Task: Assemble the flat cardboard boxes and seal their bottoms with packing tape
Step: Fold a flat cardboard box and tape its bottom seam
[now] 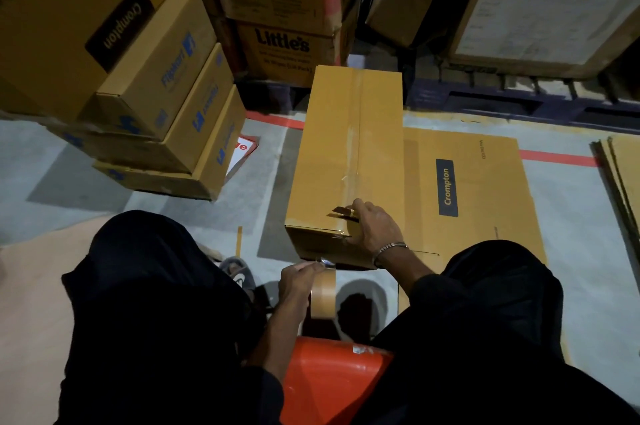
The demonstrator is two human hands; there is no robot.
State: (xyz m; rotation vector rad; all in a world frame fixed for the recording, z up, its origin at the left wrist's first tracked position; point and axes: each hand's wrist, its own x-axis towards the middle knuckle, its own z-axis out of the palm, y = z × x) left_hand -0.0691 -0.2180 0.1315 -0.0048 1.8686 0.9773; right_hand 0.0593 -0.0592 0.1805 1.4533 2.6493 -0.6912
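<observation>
Head view shows us an assembled cardboard box [349,154] standing on the floor at frame centre, clear tape along its top seam. Our right hand [375,229] presses the tape end onto the box's near edge, fingers curled over it. Below, our left hand [298,281] grips a tape roll [323,296] just before the box.
</observation>
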